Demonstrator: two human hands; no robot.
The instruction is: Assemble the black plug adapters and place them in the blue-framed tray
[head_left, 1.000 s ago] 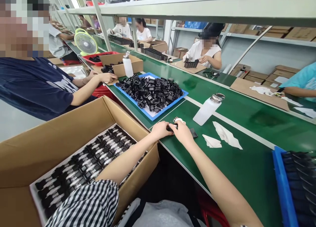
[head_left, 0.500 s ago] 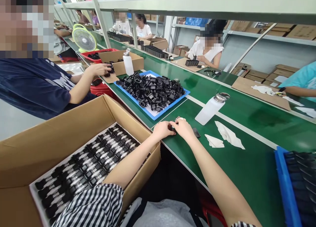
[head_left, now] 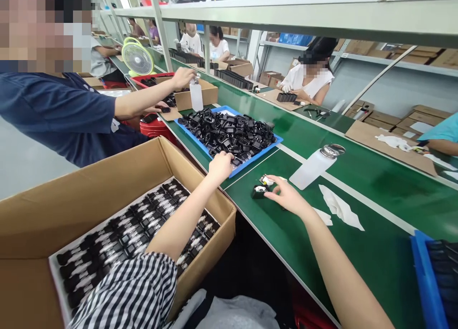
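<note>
My left hand (head_left: 221,167) is at the near corner of a blue tray (head_left: 250,167), with bent fingers apart over the heaped small black plastic parts (head_left: 229,131). Its fingertips are partly hidden, so contact with a part cannot be made out. On the green bench, my right hand (head_left: 288,195) has thumb and fingers spread beside a black plastic housing (head_left: 256,193) with white inside. The thumb is close to the housing; touching or apart is unclear. Just behind it lies a small white and yellow piece (head_left: 266,180), partly hidden by my fingers.
A white pump bottle (head_left: 313,169) and paper wipes (head_left: 339,207) lie right of my right hand. An open carton (head_left: 200,210) with rows of black parts stands at left. Another blue tray (head_left: 424,272) is at right. A co-worker's arm (head_left: 150,100) reaches to a second bottle (head_left: 196,96).
My hands have parted: the left moved up to the tray, the right drew back rightward. The black housing now shows on the bench. The co-worker's hand went to the bottle.
</note>
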